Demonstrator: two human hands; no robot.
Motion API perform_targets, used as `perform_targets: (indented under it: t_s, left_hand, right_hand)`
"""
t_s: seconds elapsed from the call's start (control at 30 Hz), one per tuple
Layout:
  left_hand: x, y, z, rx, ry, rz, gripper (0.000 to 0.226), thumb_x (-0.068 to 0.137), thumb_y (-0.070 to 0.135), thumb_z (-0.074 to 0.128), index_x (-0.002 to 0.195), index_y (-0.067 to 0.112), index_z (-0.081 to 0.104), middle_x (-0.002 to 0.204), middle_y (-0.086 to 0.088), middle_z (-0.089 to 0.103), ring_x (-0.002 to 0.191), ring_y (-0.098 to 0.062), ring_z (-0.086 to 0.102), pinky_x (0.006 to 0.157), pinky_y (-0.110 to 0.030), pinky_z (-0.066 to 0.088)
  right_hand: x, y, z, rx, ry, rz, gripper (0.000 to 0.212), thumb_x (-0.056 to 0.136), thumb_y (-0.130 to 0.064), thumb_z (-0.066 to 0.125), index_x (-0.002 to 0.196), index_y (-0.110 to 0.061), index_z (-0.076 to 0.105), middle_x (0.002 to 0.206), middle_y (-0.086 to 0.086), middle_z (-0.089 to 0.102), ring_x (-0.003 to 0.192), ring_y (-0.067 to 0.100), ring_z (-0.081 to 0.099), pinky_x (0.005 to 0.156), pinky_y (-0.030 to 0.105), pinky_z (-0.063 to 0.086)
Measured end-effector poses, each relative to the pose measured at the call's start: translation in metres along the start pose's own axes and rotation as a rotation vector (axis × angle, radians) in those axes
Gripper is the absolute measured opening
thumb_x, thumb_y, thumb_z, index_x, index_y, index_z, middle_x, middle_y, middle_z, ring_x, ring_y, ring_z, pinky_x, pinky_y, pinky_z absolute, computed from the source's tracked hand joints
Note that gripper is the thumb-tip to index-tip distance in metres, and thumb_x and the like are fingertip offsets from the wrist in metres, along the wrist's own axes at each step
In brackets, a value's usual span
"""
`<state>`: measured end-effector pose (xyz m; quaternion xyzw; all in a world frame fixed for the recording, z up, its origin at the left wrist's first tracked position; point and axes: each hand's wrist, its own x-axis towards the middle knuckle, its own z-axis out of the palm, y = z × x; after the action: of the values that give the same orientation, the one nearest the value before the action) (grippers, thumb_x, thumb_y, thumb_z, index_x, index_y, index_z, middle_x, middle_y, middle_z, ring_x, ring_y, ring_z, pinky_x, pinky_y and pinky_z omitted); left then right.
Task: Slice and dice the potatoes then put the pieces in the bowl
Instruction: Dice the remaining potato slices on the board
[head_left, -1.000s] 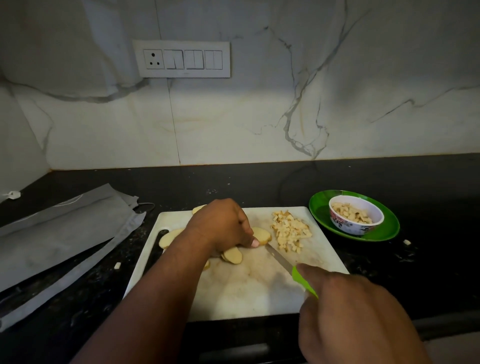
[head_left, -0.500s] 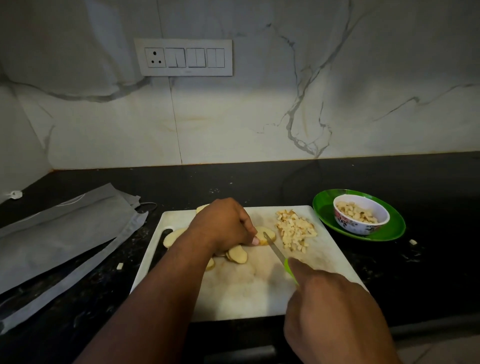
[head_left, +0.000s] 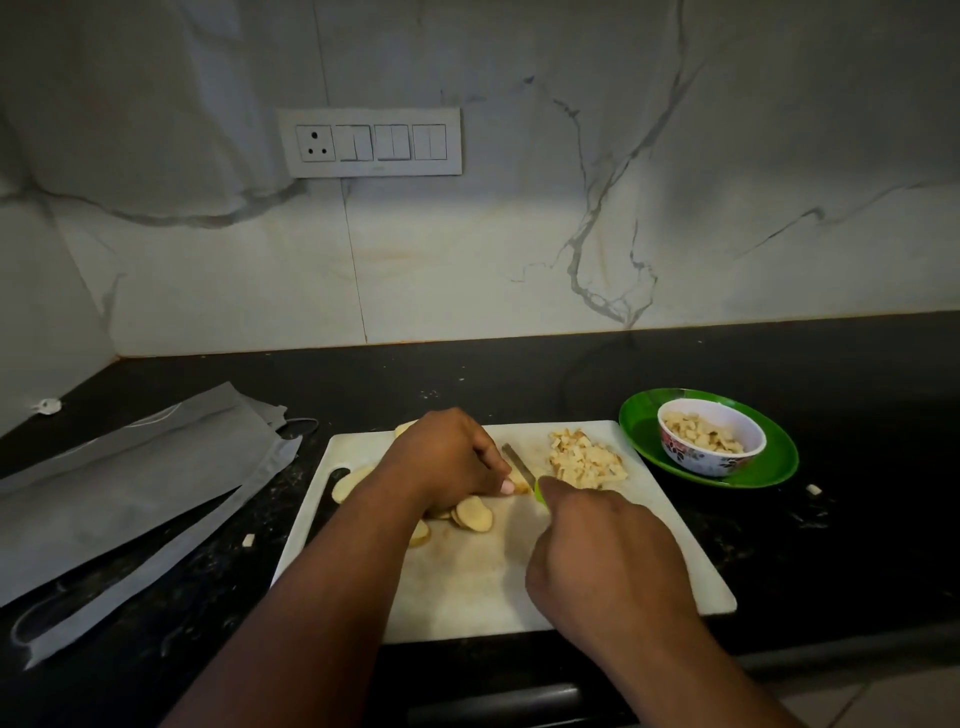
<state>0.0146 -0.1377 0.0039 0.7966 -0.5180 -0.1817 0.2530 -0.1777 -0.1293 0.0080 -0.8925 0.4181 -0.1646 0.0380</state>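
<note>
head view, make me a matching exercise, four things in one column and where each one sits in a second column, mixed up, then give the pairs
Things
1. bowl
2. diced potato pile
3. knife
4. grey bag

Places
A. flat on the counter, left of the cutting board
B. on the green plate
C. in the right hand, blade beside the left hand
D. far right part of the cutting board

Pairs: 1-B, 2-D, 3-C, 4-A
</note>
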Motion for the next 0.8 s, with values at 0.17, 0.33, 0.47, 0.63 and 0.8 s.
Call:
perform_targets:
  t_s: [0.17,0.33,0.47,0.63,0.8]
  left_hand:
    - [0.001,0.0,0.0,-0.015,0.014,-0.015,0.011,0.079,0.03,0.091,0.088,0.031,0.085,0.092,0.016,0.078,0.091,-0.006,0.07,0.092,-0.035,0.06]
    - [0.0,0.001,-0.001,-0.007,0.032,-0.02,0.013,0.076,0.033,0.092,0.086,0.031,0.084,0.089,0.016,0.077,0.089,-0.005,0.07,0.09,-0.034,0.06]
    - [-0.003,0.003,-0.002,0.018,0.038,-0.009,0.014,0.077,0.034,0.092,0.087,0.03,0.084,0.086,0.015,0.077,0.087,-0.006,0.07,0.088,-0.035,0.061]
    - [-0.004,0.001,-0.004,0.041,0.018,0.011,0.01,0.082,0.028,0.088,0.091,0.031,0.083,0.097,0.016,0.077,0.094,-0.006,0.069,0.095,-0.037,0.059]
    - [-0.001,-0.001,-0.003,0.031,0.031,0.007,0.011,0.081,0.028,0.089,0.09,0.031,0.083,0.091,0.017,0.076,0.091,-0.005,0.069,0.093,-0.035,0.059]
  right_hand:
    - [-0.023,0.011,-0.002,-0.008,-0.031,-0.018,0.059,0.092,-0.036,0.044,0.15,-0.036,0.034,0.116,-0.008,0.065,0.104,0.013,0.062,0.083,0.026,0.047]
    - [-0.047,0.012,-0.029,0.003,-0.068,-0.008,0.059,0.092,-0.043,0.043,0.15,-0.044,0.03,0.122,-0.012,0.062,0.111,0.011,0.061,0.091,0.025,0.049]
    - [-0.033,0.009,-0.032,-0.033,0.029,-0.043,0.055,0.091,-0.04,0.044,0.146,-0.038,0.038,0.115,-0.009,0.066,0.102,0.013,0.063,0.082,0.026,0.05]
    - [-0.001,-0.002,-0.003,-0.017,0.026,-0.051,0.049,0.089,-0.03,0.051,0.138,-0.03,0.051,0.112,-0.005,0.067,0.098,0.017,0.064,0.078,0.029,0.049]
    - [-0.022,0.009,0.002,-0.025,-0.011,-0.076,0.057,0.091,-0.033,0.047,0.147,-0.033,0.039,0.11,-0.006,0.066,0.097,0.014,0.064,0.076,0.026,0.047]
